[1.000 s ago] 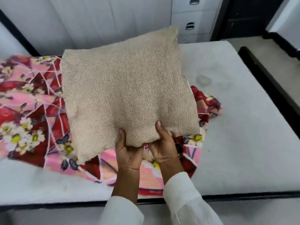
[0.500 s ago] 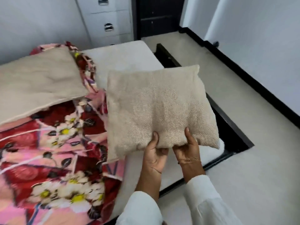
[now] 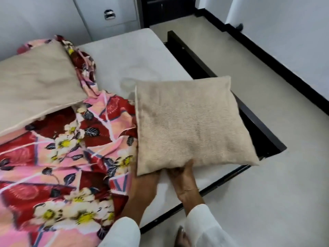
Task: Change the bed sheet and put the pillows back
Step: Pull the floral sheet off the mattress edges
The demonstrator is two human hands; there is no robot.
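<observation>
A square beige pillow (image 3: 192,125) lies at the near right corner of the bare white mattress (image 3: 133,56), its right edge hanging over the bed frame. My left hand (image 3: 147,180) and my right hand (image 3: 183,177) hold its near edge, with the fingers hidden under it. A crumpled red and pink floral bed sheet (image 3: 62,157) covers the left part of the mattress and touches the pillow's left side. A second beige pillow (image 3: 35,82) rests on the sheet at the far left.
The black bed frame (image 3: 258,125) runs along the mattress's right side and near edge. A white drawer cabinet (image 3: 110,15) stands behind the bed. Pale floor (image 3: 267,193) spreads to the right up to a black skirting. My foot (image 3: 181,236) shows by the bed.
The pillow, held up over the floral sheet before, has swung right and come down onto the mattress corner. My thumbs no longer show on top of it.
</observation>
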